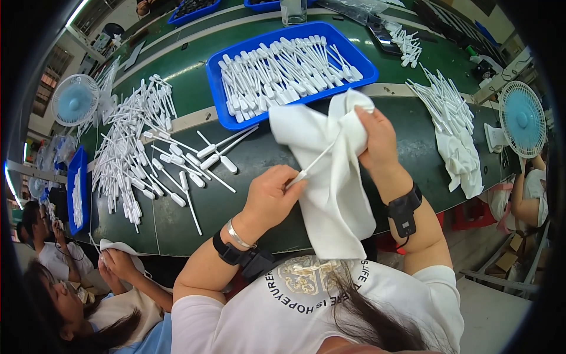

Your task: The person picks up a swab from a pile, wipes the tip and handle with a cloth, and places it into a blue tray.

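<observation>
Held up between both hands: one white plastic dropper, slim stem laid slantwise against a white cloth, above the near part of the desk

Left hand: grip pressed together, pinching one end of the dropper between thumb and curled forefinger; right hand: grip clenched around the bunched top of the cloth. Cannot tell whether also pinching the dropper's far end, hidden in the folds; cannot tell either at which end to look for the bulb

Judged by look: very light, thin and springy along the stem, soft and squeezable at the bulb, smooth and so apt to slide through loose cloth. Best taken lightly by the bulb or by the stem close to it; likely to bend or kink under a hard pinch at mid-stem. For the cloth, expect limp, yielding folds, best gathered in a bunch

Just beyond, see a blue tray with many droppers inside; to the left on the desk, loose droppers, then a large tangled heap; to the right, a bundle of droppers beside a second cloth

Farther out, notice a left fan, a right fan and, at lower left, a co-worker's hands
</observation>
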Action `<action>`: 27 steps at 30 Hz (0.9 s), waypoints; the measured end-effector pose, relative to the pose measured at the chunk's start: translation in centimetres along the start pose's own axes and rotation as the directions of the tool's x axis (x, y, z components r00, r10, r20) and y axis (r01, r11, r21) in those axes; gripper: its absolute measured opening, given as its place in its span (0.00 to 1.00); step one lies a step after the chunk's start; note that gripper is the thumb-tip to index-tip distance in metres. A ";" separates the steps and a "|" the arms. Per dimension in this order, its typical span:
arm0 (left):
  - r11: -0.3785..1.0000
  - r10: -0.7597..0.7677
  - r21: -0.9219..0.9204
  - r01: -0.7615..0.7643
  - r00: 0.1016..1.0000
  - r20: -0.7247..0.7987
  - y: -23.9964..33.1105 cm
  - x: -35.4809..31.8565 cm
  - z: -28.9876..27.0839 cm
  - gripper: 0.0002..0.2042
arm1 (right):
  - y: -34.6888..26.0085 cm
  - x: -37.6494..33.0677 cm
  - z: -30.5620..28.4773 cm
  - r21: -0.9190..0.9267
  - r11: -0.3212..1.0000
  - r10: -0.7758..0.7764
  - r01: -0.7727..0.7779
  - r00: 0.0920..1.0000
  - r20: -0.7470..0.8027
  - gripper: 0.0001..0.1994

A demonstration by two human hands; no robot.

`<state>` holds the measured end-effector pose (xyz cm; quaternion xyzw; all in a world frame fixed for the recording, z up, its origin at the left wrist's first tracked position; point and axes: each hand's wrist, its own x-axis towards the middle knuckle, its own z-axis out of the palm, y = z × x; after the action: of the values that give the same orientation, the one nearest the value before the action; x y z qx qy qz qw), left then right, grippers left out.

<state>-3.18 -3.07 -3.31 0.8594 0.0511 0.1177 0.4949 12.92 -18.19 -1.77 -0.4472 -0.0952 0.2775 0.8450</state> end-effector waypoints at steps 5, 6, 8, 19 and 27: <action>0.646 -0.327 -0.671 0.364 0.926 0.188 -0.6 1.1 -0.2 0.05 | 2.0 -0.7 -0.1 -0.158 0.977 0.171 -0.146 0.972 0.160 0.13; 0.647 -0.331 -0.670 0.363 0.926 0.182 -0.8 1.0 -0.1 0.05 | 2.5 -1.3 0.4 -0.157 0.976 0.175 -0.149 0.970 0.166 0.13; 0.711 -0.296 -0.635 0.302 0.948 0.120 -1.2 1.0 0.5 0.06 | 3.3 -2.5 1.5 -0.406 0.909 0.230 -0.093 0.925 0.304 0.14; 0.986 0.167 0.014 -0.167 0.986 -0.004 0.2 0.5 -1.3 0.07 | 3.9 -2.9 1.5 -0.705 0.678 0.128 0.209 0.911 0.393 0.14; 0.890 -0.011 -0.454 -0.031 0.996 -0.089 -0.3 0.4 -1.7 0.06 | 4.1 -4.0 3.2 -0.813 0.448 0.200 0.373 0.844 0.497 0.13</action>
<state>-3.25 -1.46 -2.70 0.7138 0.0397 0.1671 0.6790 6.71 -16.30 -2.89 -0.7208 -0.4771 0.2508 0.4358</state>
